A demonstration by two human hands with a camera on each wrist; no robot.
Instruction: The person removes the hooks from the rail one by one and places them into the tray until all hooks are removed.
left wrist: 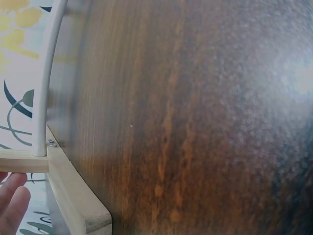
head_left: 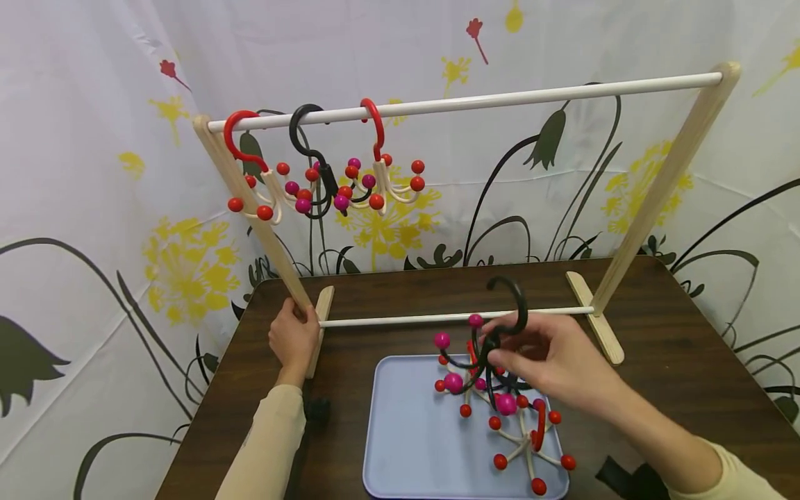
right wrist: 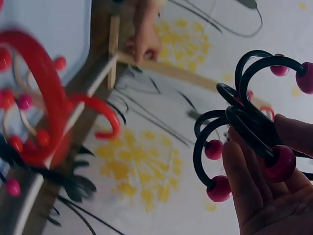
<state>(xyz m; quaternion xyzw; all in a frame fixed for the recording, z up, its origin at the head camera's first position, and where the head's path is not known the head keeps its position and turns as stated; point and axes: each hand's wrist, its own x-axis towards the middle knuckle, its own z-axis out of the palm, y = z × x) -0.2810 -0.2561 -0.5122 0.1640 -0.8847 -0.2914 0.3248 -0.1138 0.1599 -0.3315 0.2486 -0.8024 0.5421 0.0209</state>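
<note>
A pale sheet (head_left: 387, 48), softly creased, hangs behind the tabletop (head_left: 400, 292) and along both its sides. Its print mixes big yellow flower heads (head_left: 190, 271), small red blossoms (head_left: 474, 29), drooping grey-green bell flowers (head_left: 550, 139) and long, dark, curving stems (head_left: 496, 180). The tabletop is dark brown with streaky wood grain and rounded far corners. In the left wrist view, a whitish glare (left wrist: 303, 78) blooms on its surface.

My head camera looks forward and down over the tabletop (head_left: 412, 295). My left wrist's sits low near its left edge; my right's, rolled sideways, faces the black hanger (right wrist: 252, 134) closely, and all three share the rack's left foot (left wrist: 73, 188).
</note>
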